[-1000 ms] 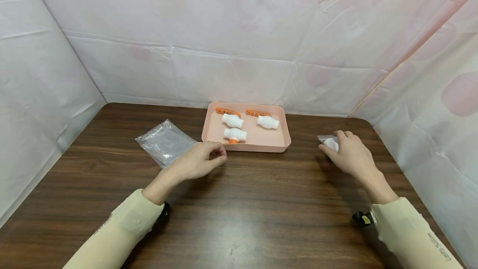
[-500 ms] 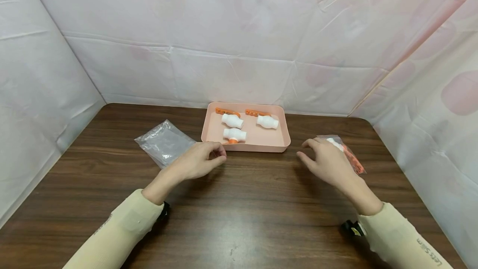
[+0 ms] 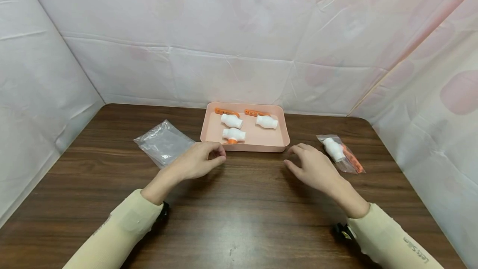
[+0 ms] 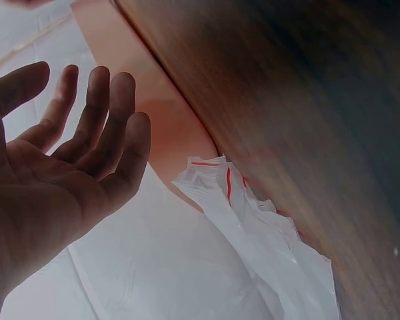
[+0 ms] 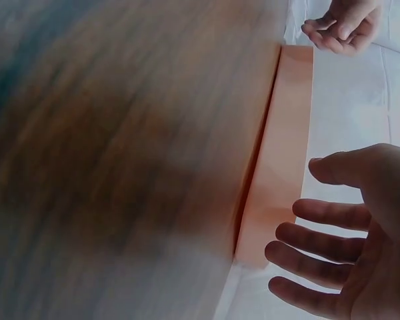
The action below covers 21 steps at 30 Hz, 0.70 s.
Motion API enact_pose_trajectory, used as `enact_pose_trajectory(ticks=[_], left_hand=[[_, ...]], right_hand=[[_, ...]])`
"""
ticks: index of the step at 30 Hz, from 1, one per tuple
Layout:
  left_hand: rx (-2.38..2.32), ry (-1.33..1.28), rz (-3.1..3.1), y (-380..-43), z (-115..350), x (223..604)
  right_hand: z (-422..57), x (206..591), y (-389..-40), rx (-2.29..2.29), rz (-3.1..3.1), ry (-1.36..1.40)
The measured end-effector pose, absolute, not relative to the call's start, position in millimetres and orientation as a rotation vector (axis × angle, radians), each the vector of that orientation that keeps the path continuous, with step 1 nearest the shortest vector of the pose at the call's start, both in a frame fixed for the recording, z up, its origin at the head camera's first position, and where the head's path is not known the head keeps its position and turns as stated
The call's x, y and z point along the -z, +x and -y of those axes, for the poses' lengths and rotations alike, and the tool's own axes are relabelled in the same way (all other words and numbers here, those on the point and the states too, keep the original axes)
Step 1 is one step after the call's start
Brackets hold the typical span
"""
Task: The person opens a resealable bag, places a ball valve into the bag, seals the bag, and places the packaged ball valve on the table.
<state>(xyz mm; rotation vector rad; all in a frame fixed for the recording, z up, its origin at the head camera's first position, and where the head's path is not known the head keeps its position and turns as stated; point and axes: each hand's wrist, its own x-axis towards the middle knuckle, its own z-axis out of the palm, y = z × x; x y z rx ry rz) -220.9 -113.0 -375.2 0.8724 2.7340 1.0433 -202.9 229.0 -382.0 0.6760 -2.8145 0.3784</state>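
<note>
My left hand (image 3: 198, 160) hovers relaxed at the near left corner of a pink tray (image 3: 257, 147), fingers loosely bent and holding nothing. Under its wrist side lies a pile of clear zip bags (image 3: 164, 142); red seal lines show on the bags (image 4: 253, 227) in the left wrist view. Over the table, by the tray's near right corner, my right hand (image 3: 313, 167) has its fingers spread with nothing in them. Inside the tray are three white ball valves (image 3: 267, 122) with orange handles. To the right of that hand, a bagged valve (image 3: 334, 149) lies on the table.
The brown wooden table (image 3: 239, 215) ends at pale cloth walls (image 3: 231, 32) at the back and both sides. The tray stands near the back edge, between the bags and the bagged valve.
My right hand has let go of the bagged valve on the right and moved left toward the tray, bringing the valve and its orange handle into sight. The left hand has stayed put.
</note>
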Motion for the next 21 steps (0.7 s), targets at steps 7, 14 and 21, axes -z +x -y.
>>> enact_pose_trajectory(ticks=[7, 14, 21], left_hand=[[-1.049, 0.901, -2.711, -221, 117, 374], [-1.061, 0.889, -2.706, -224, 128, 375], [-1.061, 0.875, -2.688, -227, 145, 364]], right_hand=[[-226, 385, -203, -0.37, 2.819, 0.698], [-226, 386, -204, -0.365, 2.823, 0.686], [-229, 384, -203, -0.359, 2.857, 0.659]])
